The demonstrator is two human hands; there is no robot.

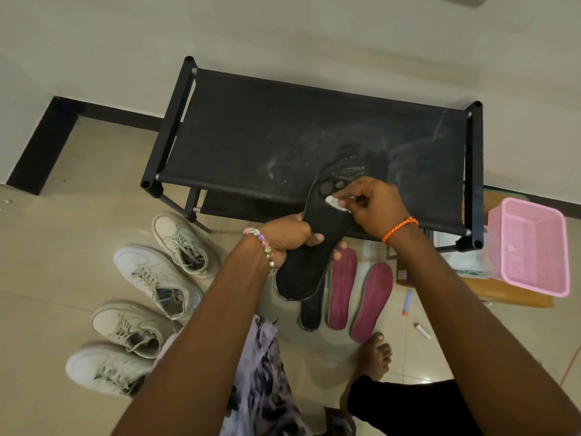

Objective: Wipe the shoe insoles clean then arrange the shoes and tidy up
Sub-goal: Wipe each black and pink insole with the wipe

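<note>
Black insole (317, 243), white wipe (335, 203), two maroon insoles (342, 287) near right, four off-white sneakers (157, 278) left, black rack (283, 127) far, pink mesh basket (531, 247) right

left hand (287, 239) grips black insole (317, 234) | right hand (374, 206) presses wipe (334, 203)

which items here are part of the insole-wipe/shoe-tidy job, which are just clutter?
In the job:
black insole, gripped by left hand
white wipe, pinched in right hand
second black insole and two maroon insoles on the floor
four pale sneakers
black shoe rack

Lying about:
pink basket
two small tubes on the floor
</note>
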